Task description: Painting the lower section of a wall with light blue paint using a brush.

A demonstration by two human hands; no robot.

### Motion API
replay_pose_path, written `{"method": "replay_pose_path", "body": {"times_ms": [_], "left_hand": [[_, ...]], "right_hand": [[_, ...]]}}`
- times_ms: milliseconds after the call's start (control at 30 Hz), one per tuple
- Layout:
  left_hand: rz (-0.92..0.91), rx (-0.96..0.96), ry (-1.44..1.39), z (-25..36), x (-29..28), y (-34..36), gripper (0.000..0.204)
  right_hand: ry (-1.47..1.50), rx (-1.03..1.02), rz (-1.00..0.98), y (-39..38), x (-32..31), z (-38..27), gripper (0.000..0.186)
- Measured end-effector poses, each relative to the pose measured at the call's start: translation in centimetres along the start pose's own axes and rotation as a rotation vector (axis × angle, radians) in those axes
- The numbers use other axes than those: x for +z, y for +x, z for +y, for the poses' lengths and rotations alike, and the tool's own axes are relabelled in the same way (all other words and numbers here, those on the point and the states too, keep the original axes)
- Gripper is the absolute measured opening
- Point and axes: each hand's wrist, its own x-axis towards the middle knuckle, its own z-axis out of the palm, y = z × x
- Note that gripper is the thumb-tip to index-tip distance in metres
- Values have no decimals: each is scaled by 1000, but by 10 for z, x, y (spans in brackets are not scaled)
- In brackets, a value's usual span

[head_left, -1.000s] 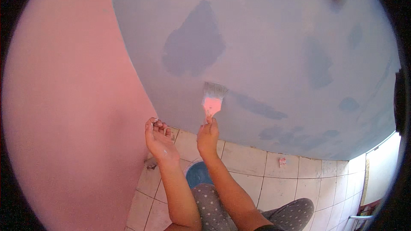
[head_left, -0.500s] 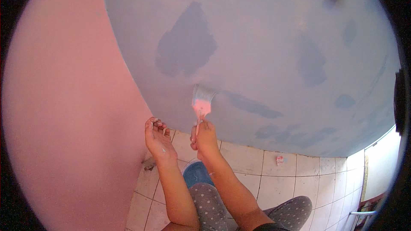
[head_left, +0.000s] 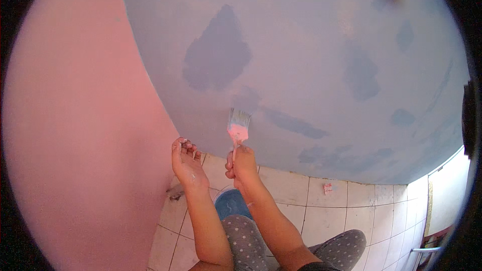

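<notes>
My right hand (head_left: 242, 163) is closed around the handle of a flat paintbrush (head_left: 238, 129). Pink colour coats the lower part of the brush, and its greyish bristles point up at the grey-blue wall (head_left: 296, 60). Whether the bristle tips touch the wall is hard to tell. Beside it, my left hand (head_left: 189, 163) is raised palm up with loosely curled fingers apart and nothing in it. Whitish smears mark its palm and fingertips. Darker patches show on the wall, one of them just above the bristles.
A pink wall (head_left: 85, 120) meets the grey-blue one at a corner on the left. Between my forearms, a blue bucket (head_left: 231, 205) stands on the white tiled floor (head_left: 281, 185). A small pink-and-white scrap (head_left: 328, 188) lies farther right, near a metal bar (head_left: 426, 249).
The brush has come down slightly, and its bristles look straighter and more spread. A darker patch now shows on the wall just above it. My left hand has barely moved.
</notes>
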Motion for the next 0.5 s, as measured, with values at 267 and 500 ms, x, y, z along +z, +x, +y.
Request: {"method": "replay_pose_path", "body": {"times_ms": [267,500], "left_hand": [[47,-6,24,1,7,-1,21],[37,14,45,6,3,0,21]], "right_hand": [[-74,-329,43,-16,15,-25,23],[-91,-95,-17,-14,10,-9,28]]}}
